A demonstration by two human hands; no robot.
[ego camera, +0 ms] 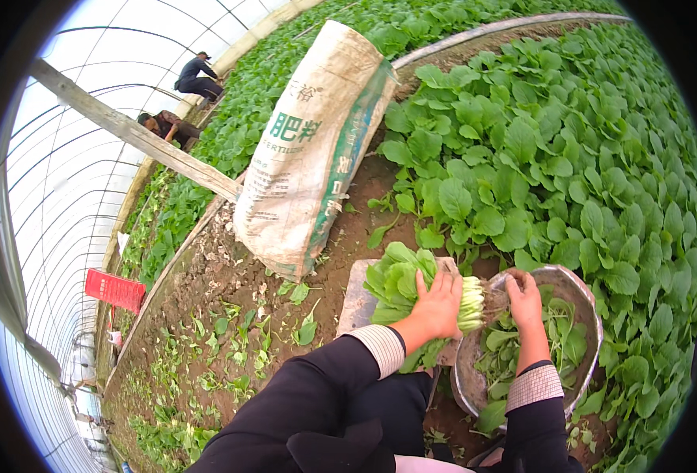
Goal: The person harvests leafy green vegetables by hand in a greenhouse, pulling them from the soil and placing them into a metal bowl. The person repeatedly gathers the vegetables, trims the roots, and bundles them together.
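Observation:
My left hand presses on a bunch of leafy greens, which lies sideways over a flat board in front of me. The bunch's pale stems and thin roots point right. Beside those roots is my right hand, its fingers bent at the root ends; whether it pinches any roots I cannot tell. Below the right hand stands a round metal basin holding loose green leaves.
A white woven fertilizer sack stands beyond the board, near a wooden post. Dense leafy plants grow at the right. Loose leaves litter the soil at the left. Two people crouch at the far upper left, and a red sign hangs nearer.

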